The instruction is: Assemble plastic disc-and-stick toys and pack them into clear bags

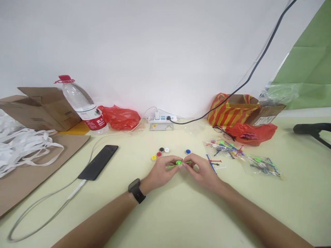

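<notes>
My left hand (164,170), with a black watch on its wrist, pinches a small green plastic piece (178,162) that has a round middle and thin arms sticking out. Fingers of my right hand (199,168) close on the piece's right arm, and the fingertips of both hands nearly meet. Just beyond them on the table lie small round pieces: yellow (153,157), red (159,154), black (161,150), white (167,150) and blue (188,151). Thin blue, red, black and white plastic sticks (215,161) lie beside my right hand, which partly hides them.
Two clear bags of coloured parts (226,148) lie to the right, near eyeglasses (221,130) and a red plastic bag (254,133). A charging phone (98,162), a large bottle (85,106) and white straps (28,148) occupy the left. A power strip (162,119) stands by the wall.
</notes>
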A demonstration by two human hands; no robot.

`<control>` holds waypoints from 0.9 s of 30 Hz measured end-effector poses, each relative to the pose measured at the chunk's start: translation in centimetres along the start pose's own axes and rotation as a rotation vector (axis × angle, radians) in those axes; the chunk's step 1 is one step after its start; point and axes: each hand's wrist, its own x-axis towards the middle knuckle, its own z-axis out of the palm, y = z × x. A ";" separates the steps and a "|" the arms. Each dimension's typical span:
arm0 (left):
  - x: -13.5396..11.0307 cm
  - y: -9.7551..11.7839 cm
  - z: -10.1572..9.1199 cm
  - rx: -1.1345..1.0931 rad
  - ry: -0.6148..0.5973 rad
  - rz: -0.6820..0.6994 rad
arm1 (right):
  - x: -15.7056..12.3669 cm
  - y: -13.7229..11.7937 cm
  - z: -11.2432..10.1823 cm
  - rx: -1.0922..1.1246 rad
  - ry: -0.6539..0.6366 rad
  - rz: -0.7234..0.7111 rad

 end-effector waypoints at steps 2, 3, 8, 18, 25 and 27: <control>-0.1 -0.1 0.0 0.061 0.023 0.018 | -0.1 0.2 -0.1 -0.042 -0.001 -0.004; -0.2 -0.2 0.0 0.092 0.038 0.028 | -0.1 0.3 -0.2 -0.055 -0.004 -0.006; -0.2 -0.3 -0.4 0.215 0.028 0.119 | -0.1 0.6 -0.3 -0.092 -0.049 -0.013; -0.9 0.6 0.4 0.319 0.049 0.210 | 0.3 0.4 -1.5 -0.033 -0.058 -0.010; -0.9 0.8 0.1 0.265 0.065 0.178 | 0.4 0.6 -1.4 0.017 -0.124 -0.009; -0.9 0.6 0.0 0.197 0.104 0.127 | 0.5 0.5 -1.5 0.023 -0.109 -0.021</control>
